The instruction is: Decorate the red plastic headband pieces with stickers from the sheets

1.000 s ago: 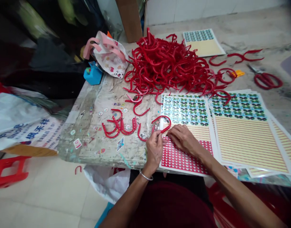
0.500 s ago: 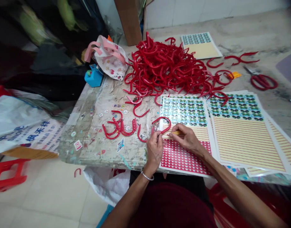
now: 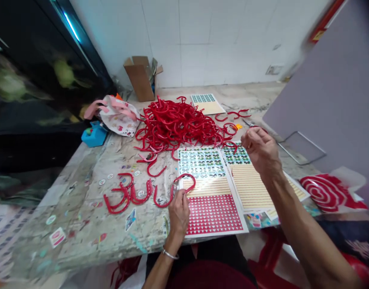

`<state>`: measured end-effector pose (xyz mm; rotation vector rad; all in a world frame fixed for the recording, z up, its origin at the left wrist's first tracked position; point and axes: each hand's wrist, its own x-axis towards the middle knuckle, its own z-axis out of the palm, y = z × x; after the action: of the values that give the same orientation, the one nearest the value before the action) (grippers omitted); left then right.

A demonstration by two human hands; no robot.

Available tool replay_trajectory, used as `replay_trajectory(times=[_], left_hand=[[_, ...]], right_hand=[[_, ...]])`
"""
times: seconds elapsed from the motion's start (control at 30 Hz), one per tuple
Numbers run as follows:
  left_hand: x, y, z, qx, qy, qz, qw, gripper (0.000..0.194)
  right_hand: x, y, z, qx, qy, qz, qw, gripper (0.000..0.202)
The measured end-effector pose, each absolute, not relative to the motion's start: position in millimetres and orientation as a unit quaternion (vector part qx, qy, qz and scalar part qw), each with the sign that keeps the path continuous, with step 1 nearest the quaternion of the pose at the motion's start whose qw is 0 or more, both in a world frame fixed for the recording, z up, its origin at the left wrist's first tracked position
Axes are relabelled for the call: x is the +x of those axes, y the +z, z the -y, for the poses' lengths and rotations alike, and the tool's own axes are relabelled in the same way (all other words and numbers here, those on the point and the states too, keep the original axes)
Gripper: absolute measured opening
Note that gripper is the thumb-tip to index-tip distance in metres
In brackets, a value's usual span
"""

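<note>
My left hand [image 3: 179, 214] is closed on one end of a red C-shaped band [image 3: 191, 176], holding it over the near sticker sheet [image 3: 214, 214]. That sheet has rows of blue-green pictures, a yellow striped strip and red rows with white hearts. My right hand [image 3: 261, 150] is raised above the second sticker sheet [image 3: 247, 182], fingers curled and pinched together; what they hold, if anything, cannot be made out. Left of my left hand lie several loose red bands [image 3: 140, 200]. Beyond the sheets rises a large heap of red bands [image 3: 175, 124].
Scissors [image 3: 259, 129], partly behind my right hand, lie on the worn table [image 3: 91, 224]. A white bag with pink handles [image 3: 120, 116] and a blue tape dispenser [image 3: 94, 134] are at the left. A cardboard box [image 3: 139, 80] stands by the wall, a purple panel [image 3: 329, 92] at right.
My right hand has lifted up and to the right, away from the band; the yellow piece at its fingers no longer shows. My left hand still grips the red band. The view has tilted up.
</note>
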<state>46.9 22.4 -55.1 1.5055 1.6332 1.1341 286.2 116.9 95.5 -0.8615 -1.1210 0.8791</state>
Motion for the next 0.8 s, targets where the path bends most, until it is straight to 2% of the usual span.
replay_trajectory(times=[0.1,0.17,0.23,0.4,0.53,0.67,0.73,0.8], left_hand=[[42.5,-31.2,-25.8,0.431,0.475,-0.59,0.491,0.023],[40.3,-7.6,-28.4,0.38,0.521,-0.547,0.534,0.023],[40.3,17.5,-31.3,0.383,0.548,-0.501,0.55,0.021],[46.9,53.5,-36.2,0.385,0.57,-0.423,0.59,0.017],[51.7,49.2,-36.3,0.375,0.578,-0.424,0.588,0.017],[52.6,42.3,-37.2,0.372,0.586,-0.443,0.567,0.017],[51.9,41.6,-38.9,0.368,0.598,-0.448,0.553,0.017],[51.0,41.9,-41.3,0.355,0.614,-0.45,0.543,0.017]], right_hand=[[267.1,98.6,-103.4,-0.437,0.346,0.64,0.528,0.015],[250.7,96.4,-93.8,-0.439,0.314,0.731,0.419,0.014],[235.6,93.1,-86.8,-0.415,0.265,0.794,0.355,0.013],[215.4,86.6,-82.4,-0.368,0.142,0.867,0.303,0.005],[211.6,86.5,-81.2,-0.36,0.063,0.896,0.251,0.009],[212.0,83.0,-76.3,-0.44,-0.047,0.866,0.232,0.021],[215.0,71.6,-71.1,-0.492,-0.052,0.832,0.25,0.028],[219.1,49.7,-62.6,-0.525,0.004,0.807,0.269,0.029]])
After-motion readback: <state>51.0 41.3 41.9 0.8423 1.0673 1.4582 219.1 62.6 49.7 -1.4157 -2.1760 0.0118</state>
